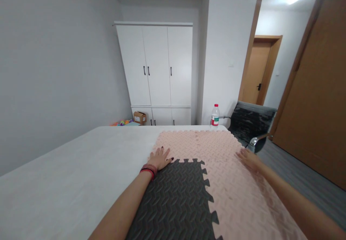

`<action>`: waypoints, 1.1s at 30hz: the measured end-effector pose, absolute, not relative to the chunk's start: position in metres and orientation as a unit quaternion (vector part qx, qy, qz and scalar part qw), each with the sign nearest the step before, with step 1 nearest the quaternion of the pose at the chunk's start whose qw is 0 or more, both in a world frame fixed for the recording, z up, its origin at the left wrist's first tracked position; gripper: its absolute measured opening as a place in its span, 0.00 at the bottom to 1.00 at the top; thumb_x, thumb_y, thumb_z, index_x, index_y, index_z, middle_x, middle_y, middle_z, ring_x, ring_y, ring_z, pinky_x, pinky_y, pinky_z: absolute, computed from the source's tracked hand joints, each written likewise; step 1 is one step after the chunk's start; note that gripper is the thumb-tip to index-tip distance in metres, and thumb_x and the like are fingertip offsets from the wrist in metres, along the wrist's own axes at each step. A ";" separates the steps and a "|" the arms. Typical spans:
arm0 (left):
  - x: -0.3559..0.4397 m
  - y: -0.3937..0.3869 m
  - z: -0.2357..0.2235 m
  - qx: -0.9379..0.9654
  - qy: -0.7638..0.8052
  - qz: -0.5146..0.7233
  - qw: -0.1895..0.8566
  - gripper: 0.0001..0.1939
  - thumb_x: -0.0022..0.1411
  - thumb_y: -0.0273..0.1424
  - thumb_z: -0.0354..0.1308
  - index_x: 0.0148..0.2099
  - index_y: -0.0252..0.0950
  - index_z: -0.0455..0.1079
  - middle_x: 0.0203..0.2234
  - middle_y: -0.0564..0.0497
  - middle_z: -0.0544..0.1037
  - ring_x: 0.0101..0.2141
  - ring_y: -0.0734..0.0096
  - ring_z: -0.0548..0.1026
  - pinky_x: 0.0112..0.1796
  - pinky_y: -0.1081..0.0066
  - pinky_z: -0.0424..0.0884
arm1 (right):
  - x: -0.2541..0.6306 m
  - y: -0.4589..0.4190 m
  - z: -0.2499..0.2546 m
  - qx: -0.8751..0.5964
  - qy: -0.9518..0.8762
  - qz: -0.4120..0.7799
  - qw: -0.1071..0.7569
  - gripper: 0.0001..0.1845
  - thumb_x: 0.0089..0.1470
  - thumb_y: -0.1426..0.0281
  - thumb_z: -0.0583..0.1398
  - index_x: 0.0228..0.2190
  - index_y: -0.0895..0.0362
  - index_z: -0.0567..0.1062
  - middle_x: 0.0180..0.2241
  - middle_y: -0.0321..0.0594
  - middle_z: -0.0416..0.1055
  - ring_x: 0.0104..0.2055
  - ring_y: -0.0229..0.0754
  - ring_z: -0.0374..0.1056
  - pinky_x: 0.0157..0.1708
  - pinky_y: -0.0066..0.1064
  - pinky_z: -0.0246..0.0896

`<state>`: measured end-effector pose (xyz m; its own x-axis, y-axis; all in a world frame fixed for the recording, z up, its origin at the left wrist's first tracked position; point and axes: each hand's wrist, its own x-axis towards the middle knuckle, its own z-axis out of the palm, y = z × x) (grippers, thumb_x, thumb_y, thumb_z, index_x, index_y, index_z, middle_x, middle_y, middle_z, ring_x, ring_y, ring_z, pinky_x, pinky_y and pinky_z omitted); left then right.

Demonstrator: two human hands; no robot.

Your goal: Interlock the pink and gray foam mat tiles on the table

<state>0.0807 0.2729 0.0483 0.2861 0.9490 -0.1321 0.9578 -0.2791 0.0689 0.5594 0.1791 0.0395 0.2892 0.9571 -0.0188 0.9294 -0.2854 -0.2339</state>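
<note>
Pink foam mat tiles with a raised pattern lie across the right part of the white table. A black foam mat tile with jagged puzzle edges lies in front of me, bordered by pink at its far and right sides. My left hand, with red bands at the wrist, rests flat with spread fingers where the black tile's far left corner meets the pink. At the right edge of the pink mat, my right hand lies on the surface, its fingers stretched out and slightly blurred.
A clear bottle with a red cap stands at the table's far edge. Beyond the right edge is a black chair with a metal armrest. A white cabinet, a cardboard box and a wooden door are farther off.
</note>
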 end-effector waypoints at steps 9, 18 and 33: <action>0.062 0.302 0.042 0.769 0.639 0.002 0.031 0.37 0.61 0.52 0.34 0.65 0.37 0.49 0.65 0.38 0.50 0.64 0.52 0.47 0.58 0.47 0.48 | 0.604 0.197 -0.016 -0.779 -0.623 0.006 0.071 0.42 0.57 0.49 0.39 0.62 0.65 0.50 0.65 0.48 0.45 0.67 0.47 0.36 0.63 0.40 0.37; 0.050 0.327 0.042 0.765 0.644 0.001 0.005 0.42 0.55 0.58 0.43 0.62 0.34 0.56 0.58 0.33 0.64 0.58 0.44 0.59 0.56 0.39 0.49 | 0.608 0.200 -0.021 -0.774 -0.627 -0.011 0.087 0.43 0.57 0.47 0.37 0.62 0.65 0.51 0.64 0.48 0.47 0.67 0.49 0.38 0.62 0.43 0.42; 0.266 0.363 0.036 0.892 0.445 0.073 0.026 0.23 0.64 0.39 0.51 0.59 0.38 0.59 0.59 0.44 0.62 0.58 0.55 0.61 0.56 0.46 0.59 | 0.593 0.191 0.003 -0.784 -0.607 0.025 0.124 0.42 0.57 0.47 0.40 0.62 0.65 0.53 0.64 0.46 0.48 0.67 0.46 0.38 0.64 0.37 0.36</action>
<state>0.2660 0.3630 0.0359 0.5940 0.7972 0.1076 0.7897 -0.6034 0.1109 0.5935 0.1912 0.0027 0.2614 0.9587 0.1123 0.9465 -0.2317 -0.2246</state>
